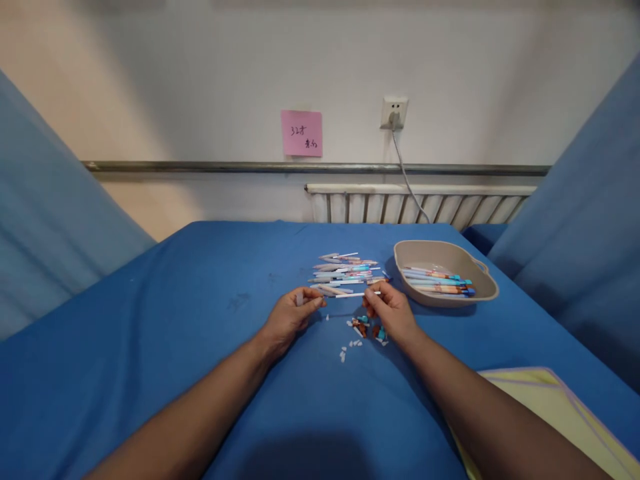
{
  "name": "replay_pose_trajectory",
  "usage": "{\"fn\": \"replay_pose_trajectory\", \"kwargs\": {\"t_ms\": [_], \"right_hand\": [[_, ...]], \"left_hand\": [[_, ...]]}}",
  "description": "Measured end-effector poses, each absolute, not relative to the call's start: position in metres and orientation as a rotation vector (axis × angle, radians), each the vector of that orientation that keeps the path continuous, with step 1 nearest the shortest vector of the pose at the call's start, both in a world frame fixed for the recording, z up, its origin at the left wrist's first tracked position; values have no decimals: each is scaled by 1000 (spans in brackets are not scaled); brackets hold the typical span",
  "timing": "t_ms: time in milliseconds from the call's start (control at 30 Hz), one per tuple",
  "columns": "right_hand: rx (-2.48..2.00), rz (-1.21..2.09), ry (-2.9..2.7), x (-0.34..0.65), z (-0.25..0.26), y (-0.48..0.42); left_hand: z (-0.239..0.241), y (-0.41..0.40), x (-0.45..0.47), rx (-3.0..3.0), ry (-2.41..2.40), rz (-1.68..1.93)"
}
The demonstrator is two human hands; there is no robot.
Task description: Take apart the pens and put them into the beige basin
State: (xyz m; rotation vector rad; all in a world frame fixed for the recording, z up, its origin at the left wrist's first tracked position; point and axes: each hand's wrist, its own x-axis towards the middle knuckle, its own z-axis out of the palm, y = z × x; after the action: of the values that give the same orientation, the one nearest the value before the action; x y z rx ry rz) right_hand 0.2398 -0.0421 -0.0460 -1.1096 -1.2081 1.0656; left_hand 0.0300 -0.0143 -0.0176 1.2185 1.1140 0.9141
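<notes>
A thin white pen refill (347, 295) spans the gap between my two hands, level above the blue cover. My right hand (393, 310) pinches it near its right end, which pokes out past the fingers. My left hand (290, 313) is closed on a pale, translucent pen part (300, 298), at the refill's dark left end; whether the two touch is unclear. Just behind lie several pen barrels and refills (345, 270) in a loose pile. In front of my right hand are small brown and teal pen parts (361, 327) and little white pieces (343, 353).
A beige basket (445, 250) with several pens (437, 283) stands at the right. A yellow cloth (555, 400) lies at the front right on the blue-covered table (150, 333). Behind are a radiator (360, 203), a plugged-in cable (405, 167) and a pink note (302, 133).
</notes>
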Motion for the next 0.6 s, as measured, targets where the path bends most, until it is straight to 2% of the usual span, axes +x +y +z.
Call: {"fn": "replay_pose_trajectory", "kwargs": {"t_ms": [100,300,600], "right_hand": [[-1162,1123,-1223,238,-46,-46],[-1164,991,-1246,240,-45,-46],[-1201,987,-1262,239,-48,-46]], "left_hand": [[-15,-18,28,1246,1141,914],[-11,-15,27,1306,1167,921],[-14,-16,28,1376,1072,965]]}}
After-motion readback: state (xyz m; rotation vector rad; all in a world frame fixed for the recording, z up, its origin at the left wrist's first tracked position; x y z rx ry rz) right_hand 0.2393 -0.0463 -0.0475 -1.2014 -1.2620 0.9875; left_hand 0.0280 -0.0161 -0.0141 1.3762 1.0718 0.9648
